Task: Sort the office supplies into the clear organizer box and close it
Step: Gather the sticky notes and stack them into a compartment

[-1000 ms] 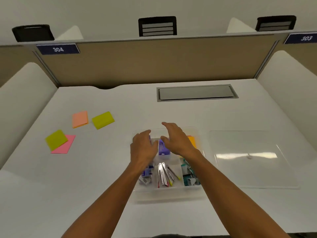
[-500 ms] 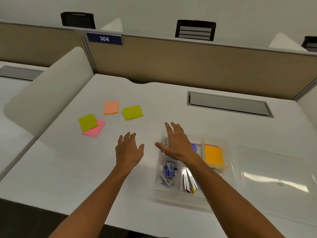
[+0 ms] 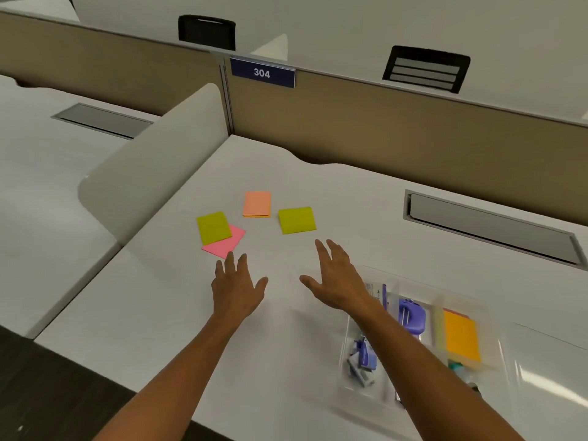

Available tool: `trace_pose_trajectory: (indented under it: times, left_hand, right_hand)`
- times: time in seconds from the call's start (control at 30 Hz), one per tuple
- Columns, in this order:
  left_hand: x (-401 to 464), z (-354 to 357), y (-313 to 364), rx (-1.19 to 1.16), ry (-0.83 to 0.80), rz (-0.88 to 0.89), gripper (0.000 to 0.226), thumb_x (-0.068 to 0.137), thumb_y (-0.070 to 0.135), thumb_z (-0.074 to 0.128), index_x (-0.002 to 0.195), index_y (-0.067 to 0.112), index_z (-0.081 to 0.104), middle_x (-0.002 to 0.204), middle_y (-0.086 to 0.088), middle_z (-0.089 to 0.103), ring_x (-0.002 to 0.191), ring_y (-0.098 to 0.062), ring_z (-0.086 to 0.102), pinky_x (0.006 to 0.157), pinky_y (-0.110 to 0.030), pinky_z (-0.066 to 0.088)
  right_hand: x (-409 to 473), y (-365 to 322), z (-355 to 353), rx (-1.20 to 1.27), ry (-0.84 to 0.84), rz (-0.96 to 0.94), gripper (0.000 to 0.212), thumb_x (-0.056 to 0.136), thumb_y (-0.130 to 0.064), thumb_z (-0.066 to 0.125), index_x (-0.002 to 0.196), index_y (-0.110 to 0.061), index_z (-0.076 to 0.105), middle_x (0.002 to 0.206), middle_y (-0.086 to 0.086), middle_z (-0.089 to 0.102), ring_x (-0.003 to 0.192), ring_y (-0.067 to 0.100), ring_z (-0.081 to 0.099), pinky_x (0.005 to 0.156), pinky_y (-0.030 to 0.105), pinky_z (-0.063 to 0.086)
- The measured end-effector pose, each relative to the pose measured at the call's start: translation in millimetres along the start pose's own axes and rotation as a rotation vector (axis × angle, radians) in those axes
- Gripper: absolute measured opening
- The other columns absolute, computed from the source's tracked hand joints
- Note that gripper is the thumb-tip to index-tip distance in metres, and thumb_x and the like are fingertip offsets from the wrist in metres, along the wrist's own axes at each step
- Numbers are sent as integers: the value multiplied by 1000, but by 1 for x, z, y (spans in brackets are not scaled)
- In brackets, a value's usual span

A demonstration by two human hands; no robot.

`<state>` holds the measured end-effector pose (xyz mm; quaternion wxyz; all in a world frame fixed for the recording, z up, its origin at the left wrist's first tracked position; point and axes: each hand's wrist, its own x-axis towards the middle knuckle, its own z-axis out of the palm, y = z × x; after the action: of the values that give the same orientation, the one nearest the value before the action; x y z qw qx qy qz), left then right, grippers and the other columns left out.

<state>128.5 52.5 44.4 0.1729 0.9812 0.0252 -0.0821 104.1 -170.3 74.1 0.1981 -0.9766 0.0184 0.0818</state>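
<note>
Several sticky-note pads lie on the white desk: a yellow-green pad overlapping a pink pad, an orange-pink pad and another yellow-green pad. My left hand hovers with fingers spread just below the pink pad, holding nothing. My right hand is stretched out empty below the right yellow-green pad. The clear organizer box sits at lower right, lid off, holding an orange pad, a purple item and small blue-and-white items. My right forearm covers part of it.
The clear lid lies flat to the right of the box. A grey cable hatch is set into the desk behind. A white rounded divider stands at the left, a tan partition at the back.
Both hands have left the organizer box and moved left and forward toward the sticky-note pads. The view has swung left, so the box now sits at the lower right.
</note>
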Motion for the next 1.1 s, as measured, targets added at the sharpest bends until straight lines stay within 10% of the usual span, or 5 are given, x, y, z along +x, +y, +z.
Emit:
trace_pose_trajectory:
  times: [0.73, 1.1]
  left_hand:
    - [130, 1, -43, -140, 150, -270, 89, 87, 58, 53, 150, 8, 15, 149, -20, 28, 128, -42, 31, 103, -52, 28]
    - [148, -4, -43, -99, 88, -344, 67, 79, 42, 72, 126, 6, 42, 126, -22, 42, 116, -41, 39, 93, -48, 35]
  right_hand:
    - [125, -14, 24, -174, -119, 30, 86, 93, -53, 52, 156, -16, 7, 163, 14, 4, 149, 35, 4, 114, 50, 26]
    - [188, 0, 26, -290, -174, 33, 76, 97, -40, 50, 155, -14, 8, 163, 11, 0, 148, 38, 4, 106, 55, 35]
